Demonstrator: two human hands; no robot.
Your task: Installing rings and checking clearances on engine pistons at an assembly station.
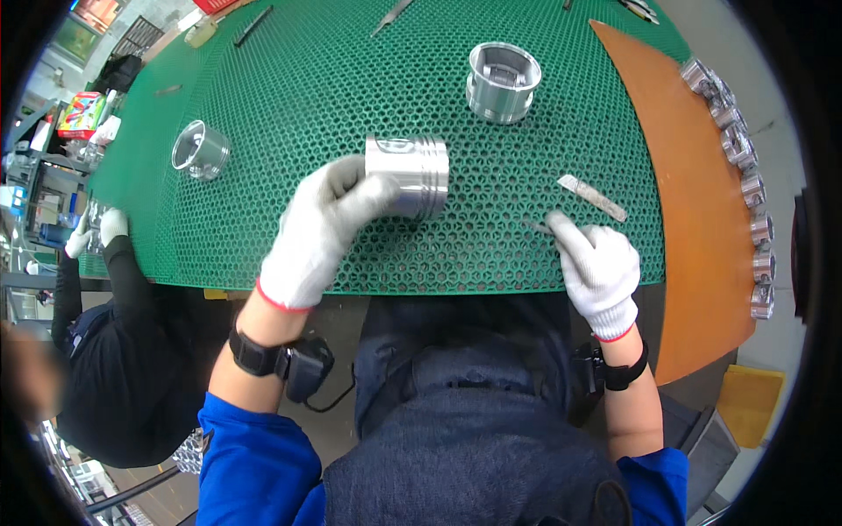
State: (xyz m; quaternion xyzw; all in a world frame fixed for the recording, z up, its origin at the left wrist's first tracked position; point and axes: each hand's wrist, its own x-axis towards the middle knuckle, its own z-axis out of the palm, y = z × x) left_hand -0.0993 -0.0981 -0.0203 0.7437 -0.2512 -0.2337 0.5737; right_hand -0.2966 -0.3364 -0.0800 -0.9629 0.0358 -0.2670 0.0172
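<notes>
My left hand [329, 219], in a white glove with a red cuff edge, grips a shiny metal piston [423, 180] by its left side, with the grooved end facing right. My right hand [601, 263], gloved the same way, pinches a thin grey tool [537, 227]; only its blurred tip shows, pointing left, so its kind cannot be told. Just beyond that hand lies a flat, pale, worn strip [593, 198]. Another piston [503, 83] stands farther back on the green mat, its hollow end up. A third piston [201, 151] rests tilted at the left.
Green honeycomb matting [289, 114] covers the table. An orange-brown board [702, 228] runs along its right, with several pistons [752, 191] lined up beyond. A dark pen-like tool [253, 26] and a slim metal tool [391, 16] lie at the back. At far left a co-worker [123, 351] handles something with gloved hands.
</notes>
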